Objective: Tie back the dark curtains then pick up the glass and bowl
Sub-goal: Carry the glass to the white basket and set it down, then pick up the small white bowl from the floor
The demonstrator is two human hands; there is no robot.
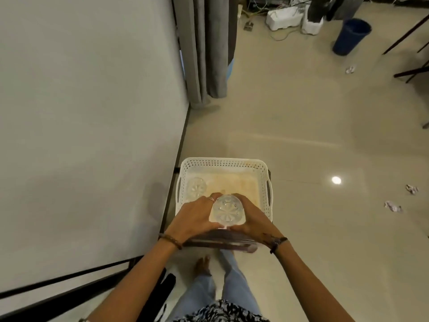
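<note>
Both hands cup one clear glass from either side, above the near edge of a white basket. The left hand wraps the glass's left side, fingers curled round it, a ring showing on one finger. The right hand mirrors it on the right side, fingers curled round the far wall and thumb toward the near side. The thumbs nearly meet below the glass.

Glass: transparent, cut or pressed pattern; a star-like rosette of radiating petals shows through its round face as seen from above. Whether the mouth or the base faces the camera cannot be told.

A second clear piece with the same rosette pattern sits inside the basket, in its far left corner, apart from the held glass. Glass or bowl: cannot tell from this angle.

Basket: perforated walls, slot handles on left and right sides, yellowish stained floor. It rests on a dark stand, whose edge shows under the wrists.

Both wrists carry dark bracelets. Below, pale blue trousers and a bare foot on a glossy beige tiled floor.

Grey curtains hang in gathered folds at the far end of the white wall. A blue bin stands far right, with scraps of crumpled paper on the floor nearby.
</note>
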